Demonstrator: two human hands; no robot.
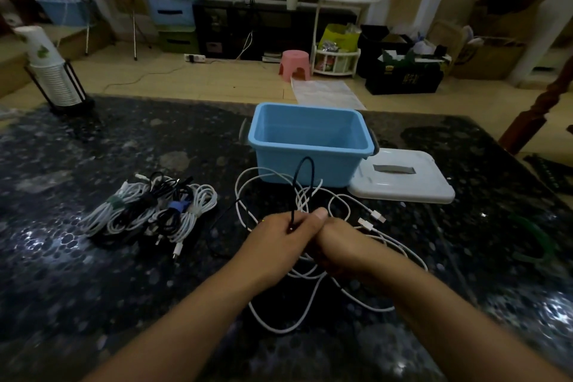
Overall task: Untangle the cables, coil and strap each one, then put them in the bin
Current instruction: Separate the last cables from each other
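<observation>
Here the two hands meet over the middle of the table (93,304), pressed side by side. The left hand (274,240) pinches a dark cable (302,178) whose loop stands up just beyond its knuckles. The right hand (333,242) is curled with the thumb on top, and seems to hold strands of the white cables (279,324) — its fingers are hidden, so I cannot tell exactly which.

The loose tangle lies under and around both hands, loops spilling toward the wrists and out to the right, where two white plugs (372,220) lie free. Beyond the hands stands the blue bin (310,161), open and seemingly with nothing in it, its white lid (403,183) beside it to the right. Off to the left lies a bundle of coiled cables (148,211), already strapped but not yet binned.

These cords should be light, limp and a little springy — they hold a loop but slide through one another easily. Pulling hard would likely tighten a knot. Better to take one near a plug end, since the plug is stiff and easy to pinch, and feed it back through the crossings.
</observation>
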